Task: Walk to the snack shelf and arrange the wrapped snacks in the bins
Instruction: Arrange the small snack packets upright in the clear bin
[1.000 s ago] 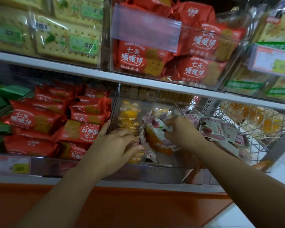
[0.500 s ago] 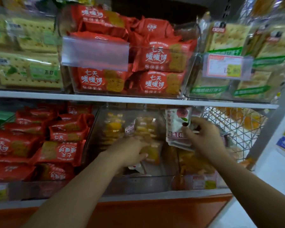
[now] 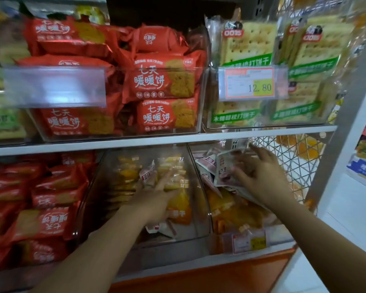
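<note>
Both hands reach into clear plastic bins on the lower shelf. My left hand (image 3: 156, 199) lies inside the middle bin (image 3: 201, 199), fingers stretched over yellow wrapped snacks (image 3: 178, 206) and touching a small white-and-red packet (image 3: 148, 176). More white packets (image 3: 161, 228) lie under its wrist. My right hand (image 3: 260, 178) is in the right bin, gripping a bunch of white-and-pink snack packets (image 3: 224, 170) above orange-yellow packs (image 3: 235, 210). Other white-pink packets (image 3: 205, 161) lie at that bin's back left.
Red biscuit packs (image 3: 51, 197) fill the lower left bin. On the upper shelf stand a bin of red packs (image 3: 163, 81) and one of cracker packs (image 3: 249, 45) with a 12.80 price tag (image 3: 249, 83). A white wire panel (image 3: 290, 157) closes the right end.
The view swung right and up. My right hand carried the white-pink packets from the middle bin into the right bin. My left hand slid deeper over the yellow snacks.
</note>
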Motion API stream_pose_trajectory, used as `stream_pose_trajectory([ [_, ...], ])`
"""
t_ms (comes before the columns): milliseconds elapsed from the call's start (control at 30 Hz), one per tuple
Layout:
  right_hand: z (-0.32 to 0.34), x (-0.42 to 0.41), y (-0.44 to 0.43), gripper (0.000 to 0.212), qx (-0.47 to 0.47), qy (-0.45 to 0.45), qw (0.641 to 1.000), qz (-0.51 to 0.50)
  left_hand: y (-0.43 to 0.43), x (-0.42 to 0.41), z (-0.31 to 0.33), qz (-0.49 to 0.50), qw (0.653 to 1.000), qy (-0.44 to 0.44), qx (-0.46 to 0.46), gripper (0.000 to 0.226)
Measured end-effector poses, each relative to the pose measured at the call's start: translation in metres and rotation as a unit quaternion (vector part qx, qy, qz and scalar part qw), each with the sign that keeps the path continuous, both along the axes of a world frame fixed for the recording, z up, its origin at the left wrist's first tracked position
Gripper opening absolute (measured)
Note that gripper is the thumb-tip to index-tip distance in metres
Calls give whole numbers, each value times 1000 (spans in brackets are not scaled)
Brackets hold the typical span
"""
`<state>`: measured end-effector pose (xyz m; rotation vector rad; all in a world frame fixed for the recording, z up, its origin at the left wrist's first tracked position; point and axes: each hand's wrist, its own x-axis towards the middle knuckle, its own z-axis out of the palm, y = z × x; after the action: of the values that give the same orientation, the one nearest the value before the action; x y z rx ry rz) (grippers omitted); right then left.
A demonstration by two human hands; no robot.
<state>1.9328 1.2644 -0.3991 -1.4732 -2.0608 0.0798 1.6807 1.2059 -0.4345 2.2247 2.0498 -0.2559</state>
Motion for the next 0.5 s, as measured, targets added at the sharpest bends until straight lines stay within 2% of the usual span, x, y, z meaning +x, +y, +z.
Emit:
stream_pose_trajectory([
  [100,1,2,3,52,-61,-157,985,31,7,4,1,19,999,18,-22,65],
  [167,1,2,9,55,-73,-193,977,44,13,5,2,30,998,41,-37,70],
  [300,1,6,14,60,-98,-217,970,58,12,8,2,38,998,32,-49,72],
  [367,2,6,6,60,-58,-215,972,72,7,6,4,24,999,2,-25,66],
  [500,12,-13,-22,50,18,-135,977,166,-11,-7,11,5,999,-39,21,53],
])
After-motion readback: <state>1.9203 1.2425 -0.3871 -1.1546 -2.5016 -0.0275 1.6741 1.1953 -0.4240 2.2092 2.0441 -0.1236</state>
